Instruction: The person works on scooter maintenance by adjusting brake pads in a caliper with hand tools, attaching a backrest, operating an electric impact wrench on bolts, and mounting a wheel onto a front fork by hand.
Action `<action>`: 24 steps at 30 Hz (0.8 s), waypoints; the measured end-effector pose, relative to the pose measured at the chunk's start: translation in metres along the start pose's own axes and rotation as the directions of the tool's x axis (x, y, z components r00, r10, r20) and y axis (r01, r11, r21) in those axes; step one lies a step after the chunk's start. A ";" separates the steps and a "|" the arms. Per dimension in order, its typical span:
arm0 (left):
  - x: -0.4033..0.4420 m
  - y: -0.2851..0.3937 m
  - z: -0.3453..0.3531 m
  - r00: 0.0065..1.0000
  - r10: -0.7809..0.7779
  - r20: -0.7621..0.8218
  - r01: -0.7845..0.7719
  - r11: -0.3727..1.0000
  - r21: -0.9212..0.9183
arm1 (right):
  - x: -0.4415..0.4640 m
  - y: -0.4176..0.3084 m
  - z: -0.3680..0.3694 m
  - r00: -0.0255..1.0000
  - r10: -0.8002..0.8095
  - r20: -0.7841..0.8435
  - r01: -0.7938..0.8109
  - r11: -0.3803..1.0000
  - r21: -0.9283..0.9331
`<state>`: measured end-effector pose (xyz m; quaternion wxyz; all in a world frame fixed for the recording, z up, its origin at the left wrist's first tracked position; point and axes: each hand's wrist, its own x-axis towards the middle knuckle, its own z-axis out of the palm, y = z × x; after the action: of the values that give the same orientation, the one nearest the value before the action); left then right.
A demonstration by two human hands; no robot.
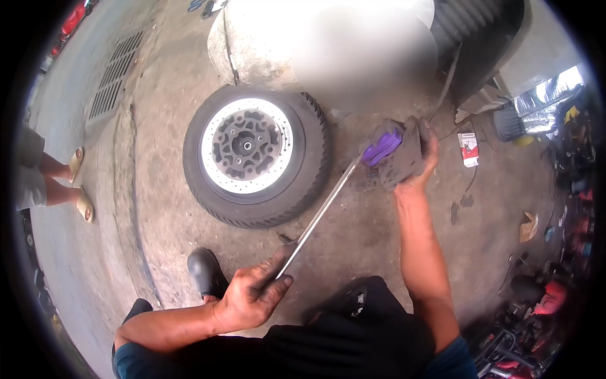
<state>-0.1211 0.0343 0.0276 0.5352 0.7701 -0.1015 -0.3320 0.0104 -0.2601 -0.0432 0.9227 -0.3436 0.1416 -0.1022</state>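
Note:
My left hand [255, 292] is closed around the near end of a long, thin metal rod [323, 211], which slants up and to the right. At its far end the rod meets a purple piece [382, 148]; I cannot tell whether the two are one tool. A dark, dirty cloth [404, 155] lies around and behind the purple piece. My right hand [424, 167] grips that cloth from its right side, with most of the fingers hidden behind it. Left of the rod, a wheel with a tyre [314, 142] lies flat, its perforated brake disc [213, 155] facing up.
A drain grate [115, 74] is set in the floor at upper left. Another person's sandalled feet [82, 203] stand at far left. A red and white box [468, 150] lies on the right. Motorbike parts [517, 354] crowd the lower right. Large pale shape at top is blurred.

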 end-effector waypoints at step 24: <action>0.024 -0.001 0.015 0.987 0.152 -0.057 -0.157 0.982 -0.102 | -0.002 0.002 0.005 1.000 -0.030 0.006 0.030 0.999 -0.026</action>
<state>-0.1124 0.0111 0.0139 0.6017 0.7384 -0.1300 -0.2754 0.0100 -0.2547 -0.0407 0.9169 -0.3580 0.1353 -0.1134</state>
